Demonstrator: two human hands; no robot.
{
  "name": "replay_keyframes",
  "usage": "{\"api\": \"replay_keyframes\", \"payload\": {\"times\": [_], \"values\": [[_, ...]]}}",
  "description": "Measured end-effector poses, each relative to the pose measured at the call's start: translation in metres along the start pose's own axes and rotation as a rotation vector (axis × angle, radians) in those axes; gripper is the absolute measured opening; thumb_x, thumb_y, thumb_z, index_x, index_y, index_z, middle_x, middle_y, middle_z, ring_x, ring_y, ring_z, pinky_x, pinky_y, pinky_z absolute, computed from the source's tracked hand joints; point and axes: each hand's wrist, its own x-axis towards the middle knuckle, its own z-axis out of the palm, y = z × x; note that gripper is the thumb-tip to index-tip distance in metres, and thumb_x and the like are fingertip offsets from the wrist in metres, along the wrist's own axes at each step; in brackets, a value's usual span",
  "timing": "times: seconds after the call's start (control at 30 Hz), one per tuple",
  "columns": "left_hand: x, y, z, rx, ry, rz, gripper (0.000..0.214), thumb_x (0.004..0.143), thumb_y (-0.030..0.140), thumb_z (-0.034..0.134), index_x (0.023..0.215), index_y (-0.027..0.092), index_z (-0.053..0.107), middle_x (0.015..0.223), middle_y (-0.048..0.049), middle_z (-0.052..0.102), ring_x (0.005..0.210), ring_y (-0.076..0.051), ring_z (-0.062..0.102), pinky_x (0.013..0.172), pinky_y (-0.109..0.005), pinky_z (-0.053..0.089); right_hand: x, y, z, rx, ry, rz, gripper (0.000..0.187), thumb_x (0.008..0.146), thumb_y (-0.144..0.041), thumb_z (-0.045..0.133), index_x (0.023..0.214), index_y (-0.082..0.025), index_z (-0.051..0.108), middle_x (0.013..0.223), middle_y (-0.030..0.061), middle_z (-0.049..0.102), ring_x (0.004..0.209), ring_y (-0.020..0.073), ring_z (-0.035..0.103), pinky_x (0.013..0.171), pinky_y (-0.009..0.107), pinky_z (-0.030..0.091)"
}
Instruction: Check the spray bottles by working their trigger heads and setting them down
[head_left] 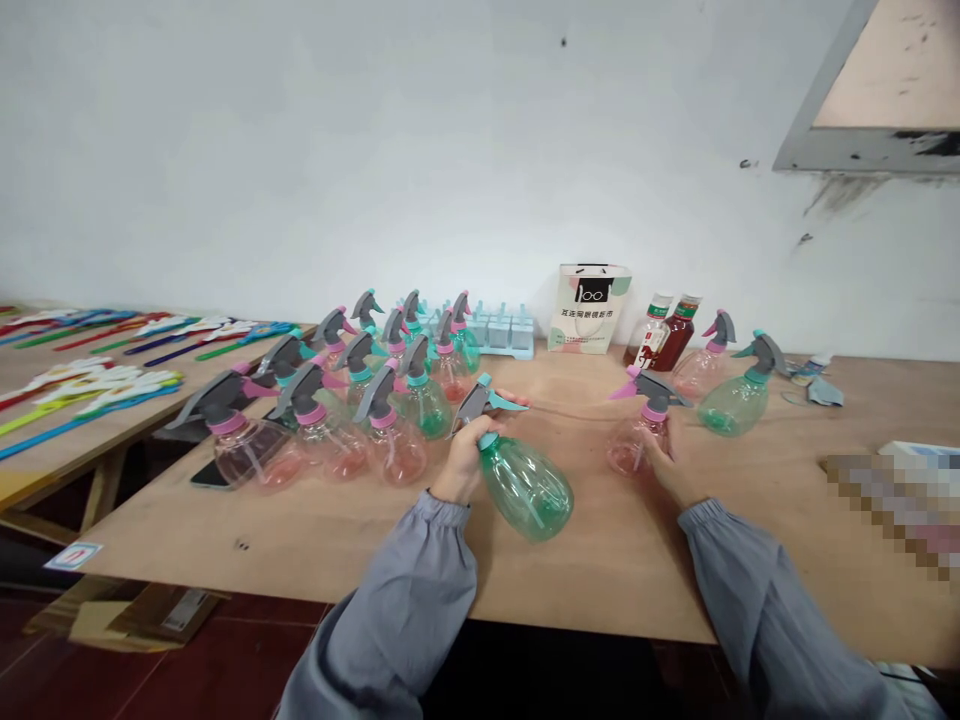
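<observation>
My left hand (463, 455) is closed round the neck of a green spray bottle (525, 487) with a grey trigger head, and the bottle tilts over the plywood table (600, 560). To the right, my right hand (670, 462) is wrapped on a pink spray bottle (630, 440) with a pink nozzle, which stands on the table. Both arms wear grey sleeves.
Several pink and green spray bottles (360, 400) crowd the table's left. A pink bottle (701, 365) and a green bottle (739, 395) stand at the right, near two drink bottles (664, 335) and a paper bag (591, 308). A phone (214, 475) lies left. Coloured strips (97, 390) cover the side table.
</observation>
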Motion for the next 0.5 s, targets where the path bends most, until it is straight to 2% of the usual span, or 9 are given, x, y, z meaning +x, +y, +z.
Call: {"api": "replay_keyframes", "payload": {"times": [0.07, 0.2, 0.3, 0.5], "values": [[-0.001, -0.002, 0.0, 0.009, -0.002, 0.01, 0.021, 0.053, 0.024, 0.057, 0.074, 0.022, 0.06, 0.073, -0.0024, 0.069, 0.09, -0.026, 0.072, 0.092, -0.043, 0.054, 0.001, -0.003, -0.001, -0.011, 0.001, -0.01, 0.04, 0.091, -0.059, 0.052, 0.104, -0.023, 0.063, 0.099, 0.0134, 0.071, 0.096, 0.0355, 0.066, 0.086, 0.057, 0.054], [-0.003, -0.003, -0.002, 0.045, 0.071, 0.008, 0.012, 0.052, 0.023, 0.056, 0.063, 0.022, 0.055, 0.06, 0.0002, 0.061, 0.077, -0.022, 0.07, 0.087, -0.039, 0.055, 0.002, -0.009, -0.004, -0.043, 0.001, -0.046, 0.036, 0.091, -0.056, 0.053, 0.101, -0.023, 0.063, 0.095, 0.0139, 0.071, 0.09, 0.0356, 0.066, 0.082, 0.057, 0.054], [-0.004, -0.001, 0.0, 0.078, 0.079, 0.016, 0.011, 0.051, 0.024, 0.055, 0.062, 0.022, 0.054, 0.058, -0.0004, 0.059, 0.081, -0.025, 0.07, 0.086, -0.042, 0.055, 0.003, -0.011, -0.004, -0.04, 0.006, -0.048, 0.036, 0.09, -0.056, 0.053, 0.101, -0.023, 0.063, 0.095, 0.0141, 0.071, 0.09, 0.0356, 0.067, 0.081, 0.057, 0.054], [-0.005, 0.001, 0.006, 0.043, 0.029, 0.056, 0.019, 0.053, 0.024, 0.057, 0.071, 0.023, 0.056, 0.076, -0.0033, 0.068, 0.095, -0.028, 0.071, 0.094, -0.045, 0.053, 0.002, -0.01, -0.002, -0.031, 0.019, -0.046, 0.038, 0.09, -0.058, 0.053, 0.101, -0.022, 0.062, 0.096, 0.0141, 0.07, 0.09, 0.0355, 0.066, 0.082, 0.057, 0.054]]}}
